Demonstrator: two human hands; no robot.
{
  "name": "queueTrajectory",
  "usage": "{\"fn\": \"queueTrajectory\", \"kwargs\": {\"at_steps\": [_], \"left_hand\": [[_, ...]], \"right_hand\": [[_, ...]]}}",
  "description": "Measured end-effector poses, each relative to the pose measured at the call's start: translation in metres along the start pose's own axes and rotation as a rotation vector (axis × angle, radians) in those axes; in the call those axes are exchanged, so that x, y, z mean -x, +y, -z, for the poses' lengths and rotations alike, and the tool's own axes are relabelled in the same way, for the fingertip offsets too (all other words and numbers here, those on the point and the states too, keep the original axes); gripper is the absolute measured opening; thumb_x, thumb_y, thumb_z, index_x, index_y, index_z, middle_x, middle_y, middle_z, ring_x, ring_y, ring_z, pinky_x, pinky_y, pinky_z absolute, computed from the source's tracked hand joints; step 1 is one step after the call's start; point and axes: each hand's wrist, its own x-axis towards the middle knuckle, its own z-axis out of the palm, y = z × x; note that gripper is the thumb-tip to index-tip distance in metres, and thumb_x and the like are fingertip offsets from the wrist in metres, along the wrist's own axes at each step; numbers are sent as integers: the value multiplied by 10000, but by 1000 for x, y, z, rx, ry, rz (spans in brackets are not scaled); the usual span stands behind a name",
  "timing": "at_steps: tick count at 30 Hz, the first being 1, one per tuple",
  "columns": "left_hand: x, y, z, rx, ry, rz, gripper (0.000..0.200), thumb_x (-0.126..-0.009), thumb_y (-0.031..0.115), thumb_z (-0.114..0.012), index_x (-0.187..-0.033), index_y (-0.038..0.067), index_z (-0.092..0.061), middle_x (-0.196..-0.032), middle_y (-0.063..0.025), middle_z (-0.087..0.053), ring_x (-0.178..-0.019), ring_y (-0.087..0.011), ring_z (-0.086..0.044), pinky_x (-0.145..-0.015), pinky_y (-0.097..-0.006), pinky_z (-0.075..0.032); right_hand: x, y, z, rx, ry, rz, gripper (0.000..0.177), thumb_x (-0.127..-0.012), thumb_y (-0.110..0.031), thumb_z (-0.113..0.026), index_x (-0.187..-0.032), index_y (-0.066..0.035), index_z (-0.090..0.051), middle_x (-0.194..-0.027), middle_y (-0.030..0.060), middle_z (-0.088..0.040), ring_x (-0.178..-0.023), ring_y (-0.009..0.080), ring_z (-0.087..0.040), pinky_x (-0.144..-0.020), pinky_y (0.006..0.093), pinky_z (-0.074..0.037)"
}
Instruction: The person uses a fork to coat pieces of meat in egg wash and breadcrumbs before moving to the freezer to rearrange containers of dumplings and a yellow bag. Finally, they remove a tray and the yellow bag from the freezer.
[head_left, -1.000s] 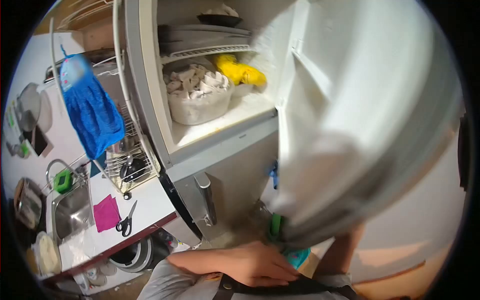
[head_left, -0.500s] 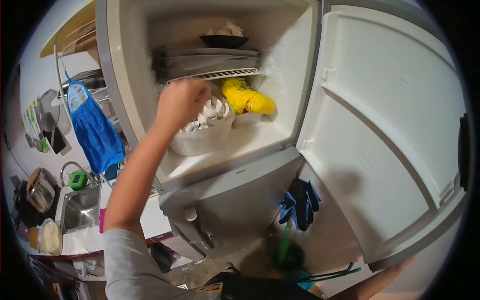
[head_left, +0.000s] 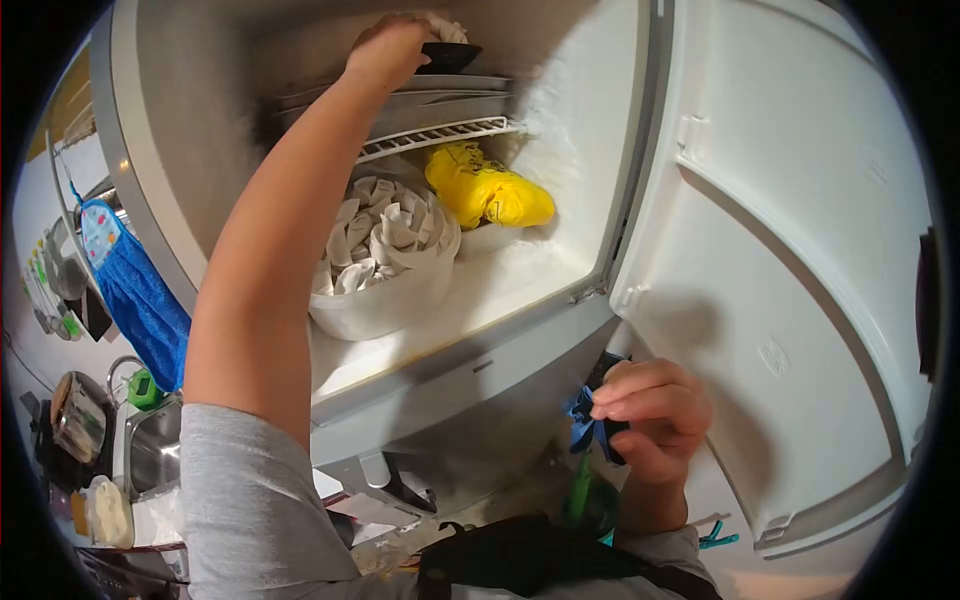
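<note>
My left hand (head_left: 388,48) reaches up to the freezer's upper level, its fingers closed at the left rim of a black plate (head_left: 452,58). Whitish lumps (head_left: 448,30) lie on that plate, partly hidden by the hand. Beneath it are stacked flat trays (head_left: 440,105) on a white wire shelf (head_left: 440,136). Below my left forearm, a translucent plastic tub (head_left: 385,310) holds many white folded pieces (head_left: 390,235) that look like dumplings. In front of the freezer my right hand (head_left: 655,412) hovers with curled fingers, thumb apart, nothing in it.
A yellow plastic bag (head_left: 490,190) lies right of the tub. The freezer door (head_left: 790,300) stands wide open at the right. Blue and black gloves (head_left: 585,410) hang below, behind my right hand. At left are a blue towel (head_left: 140,300) and a sink (head_left: 155,450).
My left hand has risen from above the tub to the black plate. My right hand has come up from the lower right edge into view. The camera has moved closer to the freezer.
</note>
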Motion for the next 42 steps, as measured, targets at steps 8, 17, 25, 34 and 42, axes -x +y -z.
{"fn": "queueTrajectory", "kwargs": {"at_steps": [8, 17, 25, 34, 42], "left_hand": [[2, 1, -27, 85, 29, 102, 356, -710, 159, -672, -1034, 69, -554, -989, -112, -566, -929, -324, -539, -765, -411, -457], [-18, 19, -11, 601, -138, 663, 389, -814, 85, -562, -1186, 14, -473, -1187, -165, -492, -945, -320, -547, -809, -403, -447], [-12, 10, -11, 159, 73, 442, 374, -768, -2, -578, -1132, -8, -493, -1143, -202, -512, -1030, -364, -491, -847, -413, -416], [-1, 33, 46, 362, 190, 254, 325, -728, -48, -565, -1051, -29, -530, -1081, -234, -530, -1008, -388, -488, -827, -411, -412], [-2, 22, 46, 340, 243, 214, 277, -723, -34, -582, -992, -56, -520, -991, -237, -541, -951, -402, -493, -802, -427, -390]], "right_hand": [[-17, 57, 10, -73, 51, -319, 152, -675, 94, -579, -813, 33, -603, -808, 147, -609, -774, 202, -594, -685, 269, -456], [-5, 74, 23, -99, 33, -341, 125, -709, 88, -583, -815, 26, -604, -820, 126, -615, -751, 169, -582, -672, 249, -444], [0, 80, 26, -104, 25, -328, 122, -714, 91, -586, -815, 25, -603, -816, 120, -618, -735, 157, -579, -655, 242, -442], [-54, 159, 7, 669, -37, -67, 349, -666, -74, -676, -999, -31, -581, -1015, 142, -579, -947, 288, -546, -836, 341, -428], [-97, 252, -27, 815, -117, -47, 428, -601, -89, -682, -1018, -116, -592, -1031, 52, -599, -960, 284, -513, -832, 396, -418]]}}
